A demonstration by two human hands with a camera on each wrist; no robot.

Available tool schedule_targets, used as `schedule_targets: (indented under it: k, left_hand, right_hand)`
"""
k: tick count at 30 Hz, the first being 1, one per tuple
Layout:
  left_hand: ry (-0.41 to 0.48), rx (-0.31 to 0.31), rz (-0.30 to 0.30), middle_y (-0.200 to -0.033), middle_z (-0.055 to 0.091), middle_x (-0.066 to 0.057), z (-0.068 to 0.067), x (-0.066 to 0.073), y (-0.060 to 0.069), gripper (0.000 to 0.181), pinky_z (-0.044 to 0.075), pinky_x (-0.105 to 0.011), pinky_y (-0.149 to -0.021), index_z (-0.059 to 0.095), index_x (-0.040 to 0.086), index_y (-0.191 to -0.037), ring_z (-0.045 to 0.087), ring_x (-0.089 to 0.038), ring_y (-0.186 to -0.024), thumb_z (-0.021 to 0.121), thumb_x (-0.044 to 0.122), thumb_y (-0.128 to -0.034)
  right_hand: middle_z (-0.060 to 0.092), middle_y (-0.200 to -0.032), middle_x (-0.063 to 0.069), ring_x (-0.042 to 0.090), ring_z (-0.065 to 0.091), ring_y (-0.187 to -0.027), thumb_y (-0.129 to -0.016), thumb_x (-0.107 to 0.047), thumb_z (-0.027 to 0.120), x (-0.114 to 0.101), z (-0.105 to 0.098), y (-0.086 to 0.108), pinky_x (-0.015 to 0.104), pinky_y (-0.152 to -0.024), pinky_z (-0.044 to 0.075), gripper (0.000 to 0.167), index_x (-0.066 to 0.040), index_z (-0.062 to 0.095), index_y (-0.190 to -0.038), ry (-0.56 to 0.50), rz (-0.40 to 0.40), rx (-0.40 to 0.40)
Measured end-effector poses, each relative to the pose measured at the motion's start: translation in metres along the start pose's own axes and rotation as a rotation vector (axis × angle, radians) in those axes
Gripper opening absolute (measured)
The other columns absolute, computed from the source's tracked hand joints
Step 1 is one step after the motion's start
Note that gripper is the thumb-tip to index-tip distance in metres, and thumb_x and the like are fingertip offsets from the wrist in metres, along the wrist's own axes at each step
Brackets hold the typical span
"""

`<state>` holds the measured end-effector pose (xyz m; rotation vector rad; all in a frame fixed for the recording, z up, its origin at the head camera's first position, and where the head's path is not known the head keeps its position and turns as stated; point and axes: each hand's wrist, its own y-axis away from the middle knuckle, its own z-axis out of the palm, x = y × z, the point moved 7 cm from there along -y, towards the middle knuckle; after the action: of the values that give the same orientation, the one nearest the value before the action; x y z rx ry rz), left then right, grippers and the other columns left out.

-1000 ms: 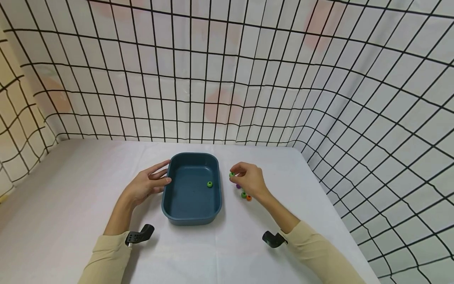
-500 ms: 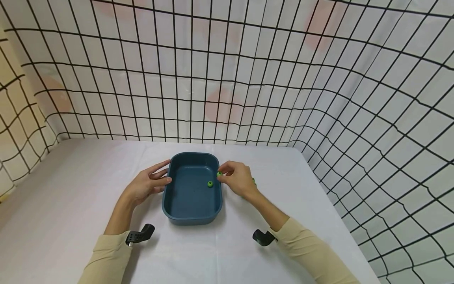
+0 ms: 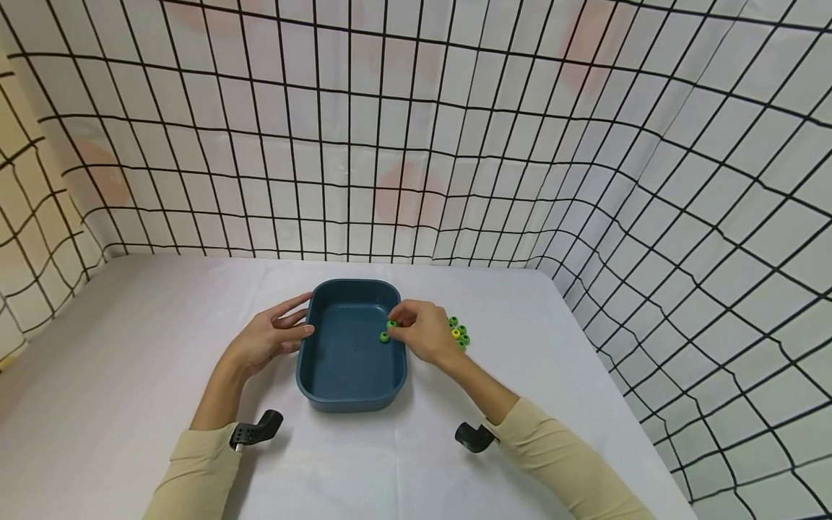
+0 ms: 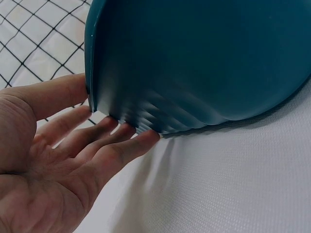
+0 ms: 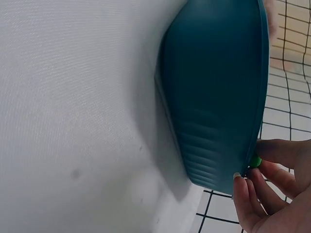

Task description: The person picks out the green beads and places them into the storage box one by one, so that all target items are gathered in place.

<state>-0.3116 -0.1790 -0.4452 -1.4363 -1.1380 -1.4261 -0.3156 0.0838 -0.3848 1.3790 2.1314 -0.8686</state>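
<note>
A blue rectangular tray (image 3: 351, 361) stands on the white cloth, with one green bead (image 3: 384, 337) on its floor near the right wall. My right hand (image 3: 425, 334) reaches over the tray's right rim and pinches another green bead (image 3: 391, 325) between thumb and finger. In the right wrist view that bead (image 5: 256, 161) shows just past the rim, while other fingers are beside the tray's outer wall. My left hand (image 3: 263, 338) rests its extended fingers against the left side of the tray; the left wrist view shows fingertips touching the ribbed wall (image 4: 146, 114).
Right of the tray, partly behind my right hand, lies a cluster of several green beads (image 3: 463, 330) around a yellow bead (image 3: 456, 334). Black grid netting (image 3: 403, 144) before white cloth encloses the table's back and sides.
My right hand has moved left from the bead cluster to over the tray's right rim, carrying the green bead. More of the cluster now shows. The left hand and tray stay put.
</note>
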Motion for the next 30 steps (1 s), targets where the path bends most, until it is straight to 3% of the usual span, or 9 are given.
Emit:
schedule_targets:
  k: [30]
  left_hand:
    - [-0.006, -0.001, 0.002, -0.163, 0.029, -0.022, -0.0002, -0.001, 0.0003, 0.078, 0.054, -0.042, -0.101, 0.027, 0.018, -0.162, 0.044, -0.041, -0.142, 0.069, 0.01, -0.0966]
  right_hand:
    - [0.077, -0.095, 0.01, 0.024, 0.069, -0.089, -0.082, -0.007, 0.081, 0.0008, 0.0029, 0.0009, 0.038, -0.08, 0.057, 0.019, -0.004, 0.076, -0.1, 0.018, -0.024, 0.016]
